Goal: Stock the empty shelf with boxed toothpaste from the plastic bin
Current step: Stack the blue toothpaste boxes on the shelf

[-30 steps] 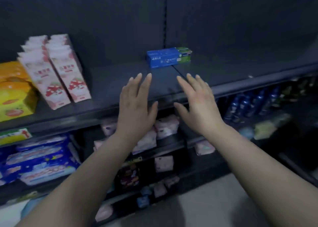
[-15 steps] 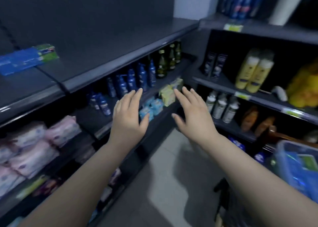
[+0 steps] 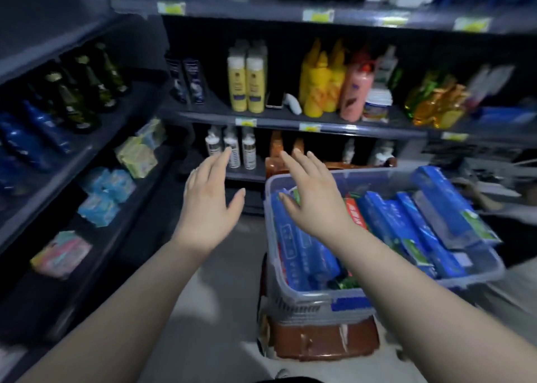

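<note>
A translucent plastic bin [image 3: 308,291] stands at the right on a brown stool, filled with several blue toothpaste boxes [image 3: 412,225] and a red one. My right hand [image 3: 313,199] hovers over the bin's left end, fingers spread, holding nothing. My left hand [image 3: 209,205] is open in the air just left of the bin, also holding nothing. The dark shelf with the one placed box is out of view.
Dark shelving on the left holds green and blue bottles [image 3: 72,97] and soap packs [image 3: 107,190]. Ahead, shelves carry yellow bottles [image 3: 247,80], pump bottles and white bottles [image 3: 232,150]. A brown stool [image 3: 322,342] supports the bin. Grey floor lies between the shelves.
My view has swung right, from the dark shelf with one blue box to the bin. Both open hands moved with it, the right now over the bin.
</note>
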The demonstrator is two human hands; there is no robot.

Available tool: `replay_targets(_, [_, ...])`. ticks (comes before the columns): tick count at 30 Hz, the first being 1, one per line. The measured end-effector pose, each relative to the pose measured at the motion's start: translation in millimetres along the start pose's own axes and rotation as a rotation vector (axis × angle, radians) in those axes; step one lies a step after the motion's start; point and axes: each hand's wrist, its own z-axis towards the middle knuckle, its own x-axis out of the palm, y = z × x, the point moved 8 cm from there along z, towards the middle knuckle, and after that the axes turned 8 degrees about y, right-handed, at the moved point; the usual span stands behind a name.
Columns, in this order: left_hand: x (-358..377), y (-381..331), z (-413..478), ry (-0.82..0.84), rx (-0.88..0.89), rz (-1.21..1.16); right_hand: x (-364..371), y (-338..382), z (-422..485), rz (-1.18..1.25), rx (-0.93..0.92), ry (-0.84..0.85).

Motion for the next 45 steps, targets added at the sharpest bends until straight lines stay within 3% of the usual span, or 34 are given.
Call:
replay_targets(9, [99,-37,18,0.288,0.016,-0.091,3,-112,-53,0.022,0.285,0.044])
replay_targets(17, [113,0,13,0.307,-0.106,-0.191,64,-87,-34,-0.011,0.309,0.334])
replay_targets(25, [101,3,7,0.297,-0.118,-0.252,76,-82,-33,0.065,0.532,0.437])
replay_targets(29, [105,-1,5,0.315,-0.110,-0.303,70,-71,-36,-0.006,0.548,0.499])
replay_targets(33, [105,-1,2,0.335,-0.088,-0.314,56,-68,-36,0.016,0.557,0.454])
replay_targets(35, [101,-10,-2,0.366,-0.048,-0.338,46,-77,-37,0.181,0.623,0.409])
replay_targets(38, [105,-34,-15,0.544,0.033,-0.410,28,-91,-36,0.639,0.729,0.275])
replay_targets(40, [108,-55,-23,0.580,0.116,-0.329,22,-87,-31,0.869,0.726,0.204])
replay_targets(42, [98,-66,-21,0.420,0.149,-0.297,17,-72,-22,1.034,0.650,0.168])
replay_targets(45, [64,-54,-11,0.120,0.024,-0.562,10,-45,-10,1.303,0.440,0.175])
